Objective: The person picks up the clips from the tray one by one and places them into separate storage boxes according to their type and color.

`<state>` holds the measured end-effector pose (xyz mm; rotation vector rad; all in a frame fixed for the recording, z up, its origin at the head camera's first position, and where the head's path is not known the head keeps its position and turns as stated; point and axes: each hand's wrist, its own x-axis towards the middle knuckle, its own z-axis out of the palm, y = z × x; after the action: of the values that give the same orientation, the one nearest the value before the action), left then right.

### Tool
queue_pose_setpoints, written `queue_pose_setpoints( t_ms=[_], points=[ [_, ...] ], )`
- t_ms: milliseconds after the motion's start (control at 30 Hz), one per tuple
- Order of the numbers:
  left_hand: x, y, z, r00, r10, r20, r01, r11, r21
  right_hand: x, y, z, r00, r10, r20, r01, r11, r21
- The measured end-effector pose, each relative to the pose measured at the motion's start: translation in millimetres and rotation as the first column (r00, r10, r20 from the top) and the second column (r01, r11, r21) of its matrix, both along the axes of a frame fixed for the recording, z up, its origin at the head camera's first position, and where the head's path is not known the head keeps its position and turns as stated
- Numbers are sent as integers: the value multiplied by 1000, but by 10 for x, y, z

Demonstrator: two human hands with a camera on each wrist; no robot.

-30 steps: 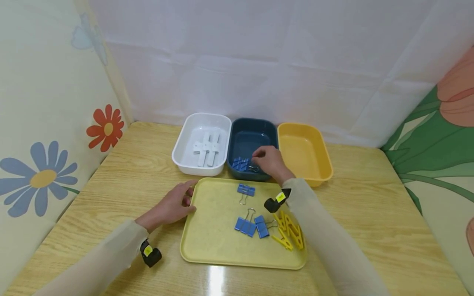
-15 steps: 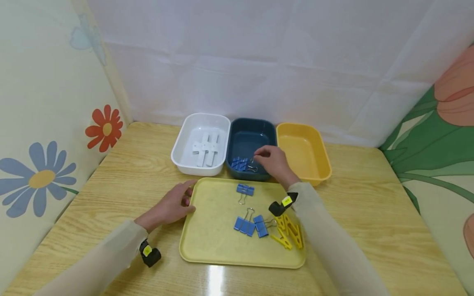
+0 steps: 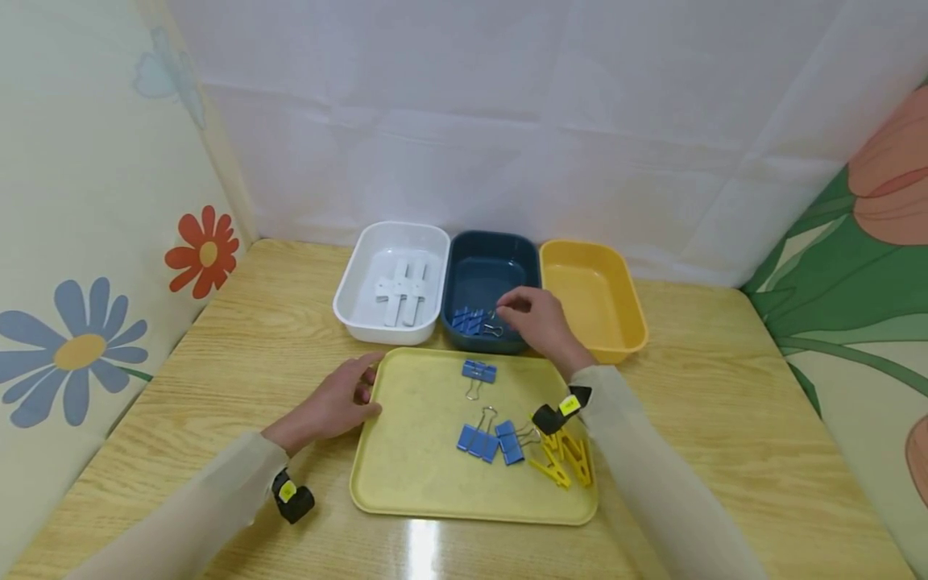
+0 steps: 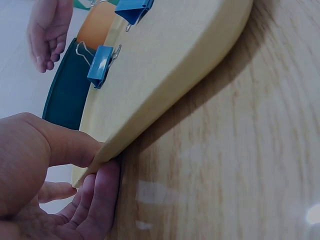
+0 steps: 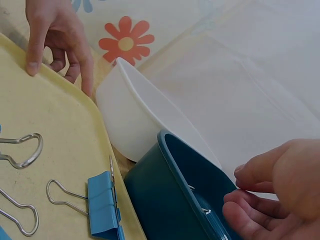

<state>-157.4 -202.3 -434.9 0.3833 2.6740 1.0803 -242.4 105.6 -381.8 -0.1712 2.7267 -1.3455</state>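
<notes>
My left hand (image 3: 335,404) grips the left edge of the yellow tray (image 3: 413,483), thumb on the rim and fingers curled underneath in the left wrist view. Above the front part of the dark blue bin (image 3: 493,258) hangs my right hand (image 3: 536,321), fingers loosely bent, with nothing visible between thumb and fingertips in the right wrist view. Several blue binder clips (image 3: 468,321) lie in that bin just left of the fingertips. On the tray, one blue binder clip (image 3: 479,370) sits near the back edge; two more binder clips (image 3: 478,443) lie nearer the middle.
Yellow clothespins (image 3: 576,461) are heaped at the tray's right side, partly behind the right wrist's camera. Left of the dark blue bin stands a white bin (image 3: 348,310) with white pieces inside; a yellow bin (image 3: 629,322) adjoins on the right. A white sheet backs the wooden table (image 3: 725,403).
My right wrist has swung slightly right while its fingertips stay over the dark blue bin. A wire clip handle by those fingertips shows less now. The left hand keeps its grip.
</notes>
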Motion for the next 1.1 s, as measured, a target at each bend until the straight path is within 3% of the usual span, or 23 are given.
queue_pose_setpoints(
  t_ms=[533,700,833,1100],
  points=[
    [-8,2,0,1000,-3,10,3,1000,-15,182,22,90,994,97,57,-95,995,-32],
    [-8,-1,-2,1000,-6,0,6,1000,-12,218,47,82,981,171,92,-169,985,-36],
    [-8,-5,-13,1000,-16,-27,16,1000,-2,245,80,64,951,288,114,-285,957,-43],
    [-10,-11,-26,999,-21,-41,21,1000,-3,285,130,18,855,487,178,-486,872,-55]
  ],
)
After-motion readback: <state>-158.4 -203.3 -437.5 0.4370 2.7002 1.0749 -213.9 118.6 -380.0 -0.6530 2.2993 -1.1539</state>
